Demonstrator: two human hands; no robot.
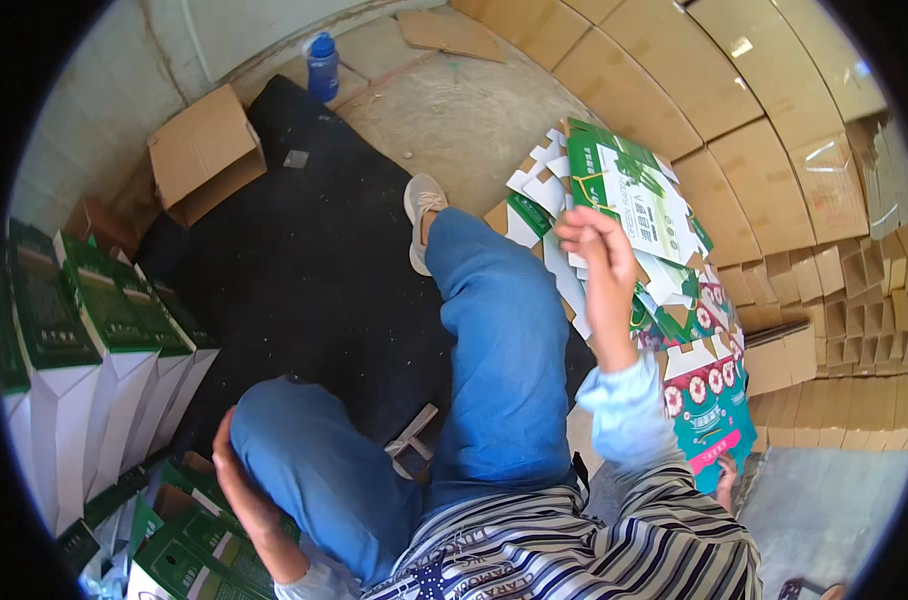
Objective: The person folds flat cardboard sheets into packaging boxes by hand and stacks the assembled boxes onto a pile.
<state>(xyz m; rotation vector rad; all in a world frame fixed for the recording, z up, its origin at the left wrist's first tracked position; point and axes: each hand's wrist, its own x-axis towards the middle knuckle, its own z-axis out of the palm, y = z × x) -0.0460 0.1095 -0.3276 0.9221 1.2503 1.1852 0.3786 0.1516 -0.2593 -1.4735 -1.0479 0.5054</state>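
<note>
Concrete floor, black mat (304, 260) — right hand (599, 245) grip pinching flat green carton (629, 195); left hand's (236, 480) grip unclear.

A concrete floor (454, 120) carries everything here. A black mat (304, 250) is spread over its middle. On the mat's far left edge sits an open brown carton (202, 155), with a blue bottle (322, 66) standing just beyond it. A flat piece of cardboard (449, 32) lies at the far end. To the right, a heap of flat green printed box blanks (624, 200) rests on the floor, with stacks of folded brown cartons (774, 190) beyond. At the left stand upright green-and-white boxes (104, 360).
</note>
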